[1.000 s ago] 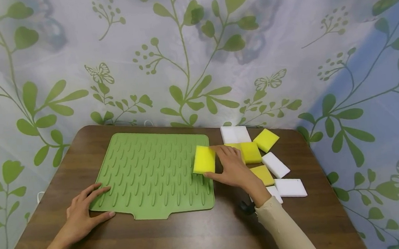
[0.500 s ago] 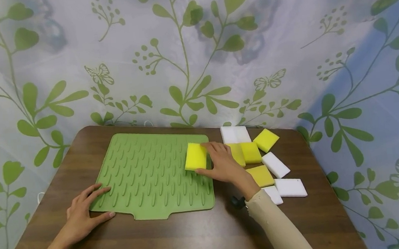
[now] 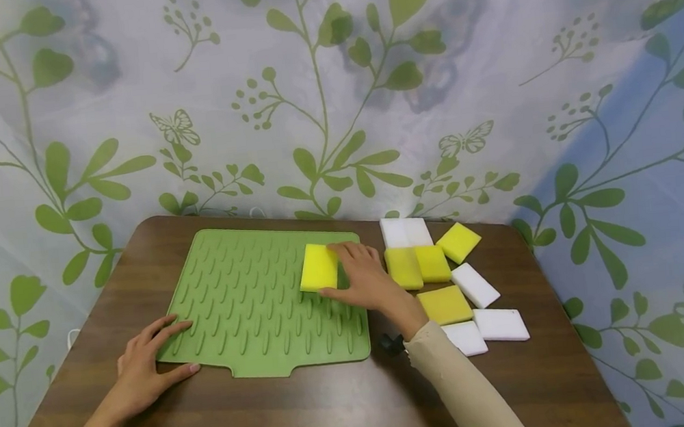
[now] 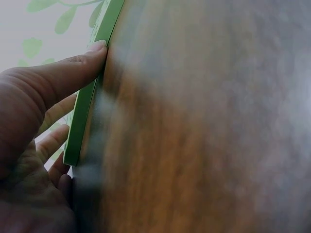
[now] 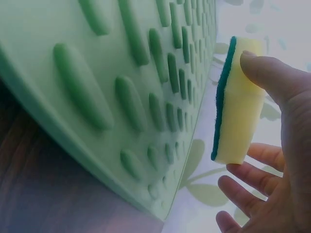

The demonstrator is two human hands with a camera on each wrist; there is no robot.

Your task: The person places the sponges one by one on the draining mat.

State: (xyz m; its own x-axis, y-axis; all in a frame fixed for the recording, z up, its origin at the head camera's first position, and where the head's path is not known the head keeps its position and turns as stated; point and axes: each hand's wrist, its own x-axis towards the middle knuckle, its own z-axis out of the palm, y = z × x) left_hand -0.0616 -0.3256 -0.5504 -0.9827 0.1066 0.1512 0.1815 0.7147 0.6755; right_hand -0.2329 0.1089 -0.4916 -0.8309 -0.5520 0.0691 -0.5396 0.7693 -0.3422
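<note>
My right hand [image 3: 363,278] pinches a yellow sponge [image 3: 319,268] between thumb and fingers, over the right part of a green ridged drying mat [image 3: 258,371]. Seen from the right wrist, the sponge [image 5: 240,104] has a dark green scouring layer facing the mat [image 5: 29,73] and hangs apart from it. My left hand [image 3: 140,367] rests at the mat's near left corner, fingers spread loosely over its edge. In the left wrist view the thumb of my left hand [image 4: 58,80] touches the mat's rim [image 4: 80,128].
Right of the mat lie more yellow sponges, among them one near the front [image 3: 445,305] and one at the back [image 3: 459,242]. Several white foam blocks lie around them, such as one at the right [image 3: 501,324]. A patterned curtain [image 3: 304,73] stands behind the wooden table [image 3: 312,416].
My right hand has carried the yellow sponge leftward, from the mat's right edge further in over the mat. The left hand has stayed at the corner.
</note>
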